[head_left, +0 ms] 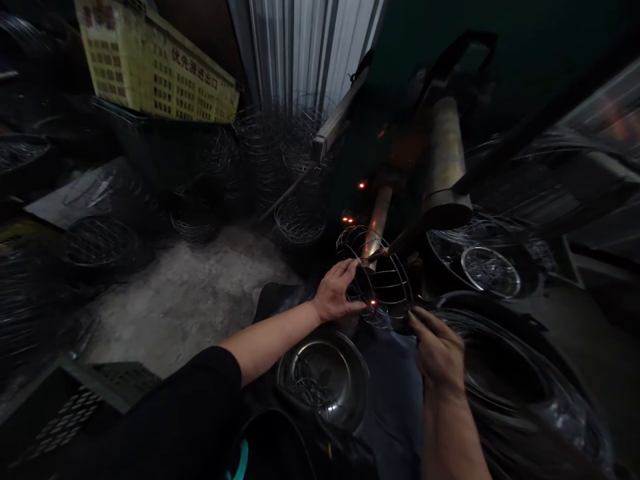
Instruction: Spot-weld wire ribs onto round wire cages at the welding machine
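Dim workshop, concrete floor (200, 293), corrugated metal wall (310, 47), yellow sign (155, 60)

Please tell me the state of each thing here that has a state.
Wire cage: held up in both hands, at the welder tip, sparks on it.
Left hand: gripping the cage's left side.
Right hand: fingers on the cage's lower right.
Steel bowl: upright, wire pieces inside.

Very dim, orange sparks glowing, edges warped, blurred

Yellow sign (155, 63), seemingly red lettering, silver wire cage (380, 280)
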### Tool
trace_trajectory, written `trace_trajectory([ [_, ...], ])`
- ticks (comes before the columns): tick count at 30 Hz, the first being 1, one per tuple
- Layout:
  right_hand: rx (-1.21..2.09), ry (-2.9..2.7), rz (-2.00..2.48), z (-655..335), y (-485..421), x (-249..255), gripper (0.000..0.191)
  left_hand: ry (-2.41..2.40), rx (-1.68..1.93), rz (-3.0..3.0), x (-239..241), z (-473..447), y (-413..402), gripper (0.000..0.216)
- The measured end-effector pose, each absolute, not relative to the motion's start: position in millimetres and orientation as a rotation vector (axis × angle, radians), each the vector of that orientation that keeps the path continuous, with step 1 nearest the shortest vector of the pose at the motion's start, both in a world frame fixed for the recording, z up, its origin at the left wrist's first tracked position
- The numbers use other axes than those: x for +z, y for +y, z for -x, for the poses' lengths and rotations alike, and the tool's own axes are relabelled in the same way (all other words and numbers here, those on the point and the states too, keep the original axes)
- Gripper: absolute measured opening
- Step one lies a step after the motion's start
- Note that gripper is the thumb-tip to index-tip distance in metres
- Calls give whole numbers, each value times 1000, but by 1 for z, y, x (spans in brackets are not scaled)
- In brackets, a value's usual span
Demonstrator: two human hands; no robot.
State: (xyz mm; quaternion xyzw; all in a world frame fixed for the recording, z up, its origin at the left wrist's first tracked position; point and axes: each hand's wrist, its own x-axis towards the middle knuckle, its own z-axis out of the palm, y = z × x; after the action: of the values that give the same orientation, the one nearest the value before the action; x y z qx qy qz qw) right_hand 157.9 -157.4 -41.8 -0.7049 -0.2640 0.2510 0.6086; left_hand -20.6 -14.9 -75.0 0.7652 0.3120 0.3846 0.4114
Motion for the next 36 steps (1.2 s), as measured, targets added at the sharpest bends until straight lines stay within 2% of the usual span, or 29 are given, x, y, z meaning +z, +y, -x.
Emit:
trace_trajectory([
  [2,536,-579,1577,-154,-157,-46,51,798,967,-1995,-79,14,-14,94],
  [8,522,-644,1602,-152,-143,-34,48,866,1009,-1737,-66,9,-19,72],
  [14,558,-594,1581,-157,-133,-39,47,880,994,-1684,-46,25,-17,73],
  [20,465,-635,1596,-154,-137,-48,49,953,1344,-1884,-7,39,-24,32],
  [26,476,-570,1618,-150,-138,-44,55,882,1087,-2115,24,14,-9,28],
  [32,414,-605,1630,-147,-141,-44,49,790,960,-2001,21,12,1,15],
  [36,364,-672,1617,-144,-143,-44,45,776,944,-1966,18,13,-3,14],
])
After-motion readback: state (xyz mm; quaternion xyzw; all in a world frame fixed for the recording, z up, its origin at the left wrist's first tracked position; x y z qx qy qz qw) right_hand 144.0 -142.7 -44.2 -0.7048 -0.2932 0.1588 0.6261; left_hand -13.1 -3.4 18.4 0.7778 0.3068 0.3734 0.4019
